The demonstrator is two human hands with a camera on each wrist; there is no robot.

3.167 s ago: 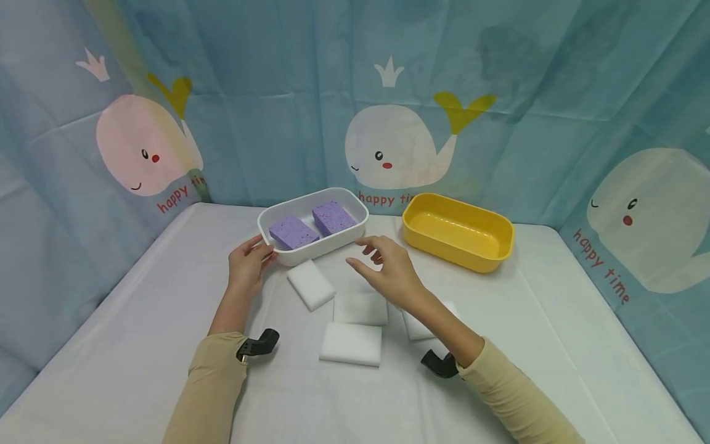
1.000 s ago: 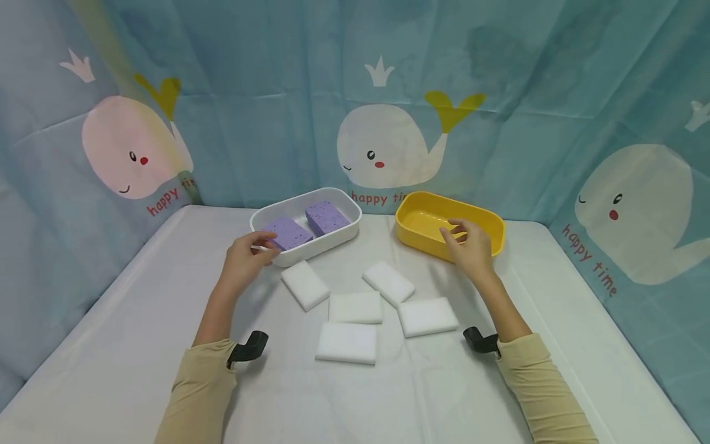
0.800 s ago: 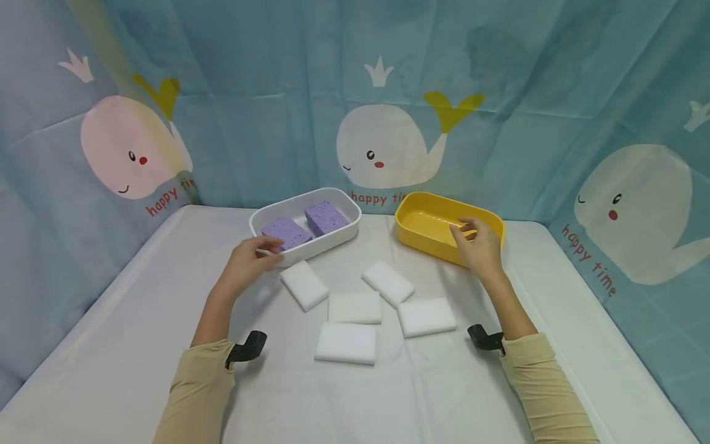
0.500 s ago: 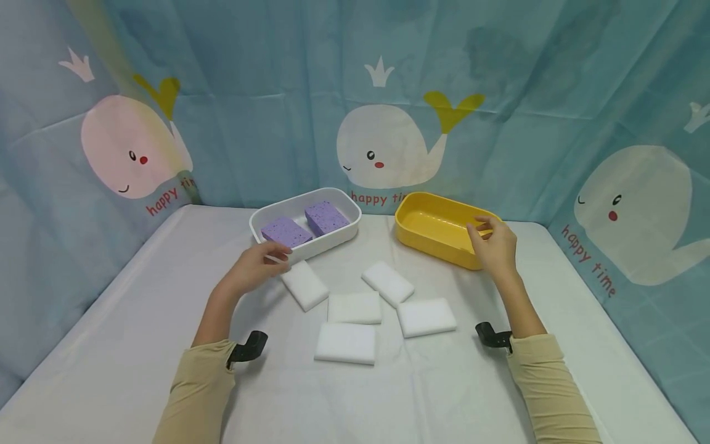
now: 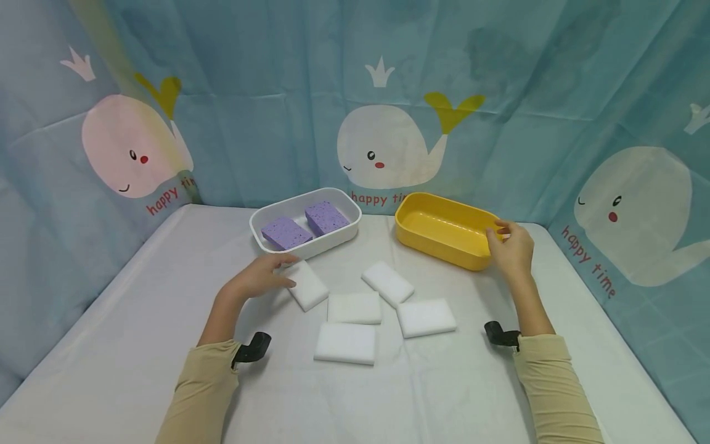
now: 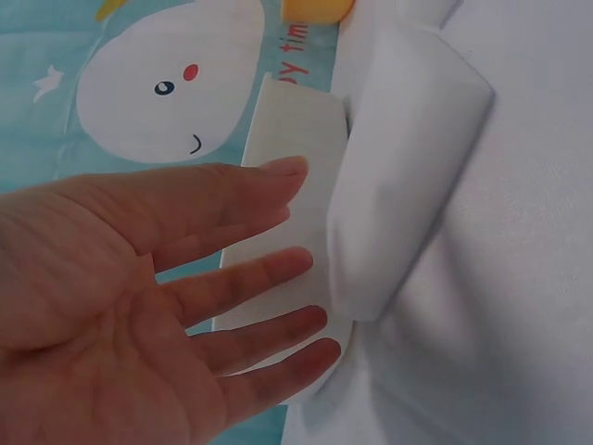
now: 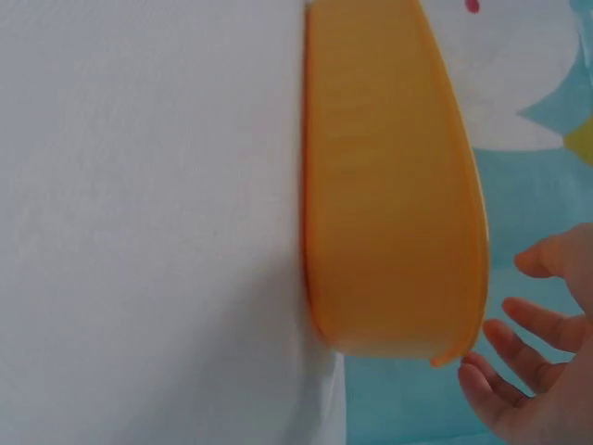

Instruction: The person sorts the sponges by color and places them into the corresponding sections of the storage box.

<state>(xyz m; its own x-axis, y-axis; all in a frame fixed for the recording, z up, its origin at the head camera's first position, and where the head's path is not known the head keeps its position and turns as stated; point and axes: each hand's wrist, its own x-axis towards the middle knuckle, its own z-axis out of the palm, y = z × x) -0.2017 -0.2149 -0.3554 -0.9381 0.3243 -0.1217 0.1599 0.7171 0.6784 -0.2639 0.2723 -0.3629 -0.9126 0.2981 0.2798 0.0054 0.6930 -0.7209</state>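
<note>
While left hand (image 5: 259, 275) hangs, fingers apart, by leftmost white rectangular foam block (image 5: 310, 290), toward far edge of counter (image 5: 432, 394), and right hand (image 5: 513, 248) likewise near yellow rectangular plastic tray (image 5: 438, 248), I'd pinch block lightly by its long sides.

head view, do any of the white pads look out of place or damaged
No damage shows. The white pads lie loosely scattered; the two farthest back look askew, slanting while the front one sits nearly square.
</note>
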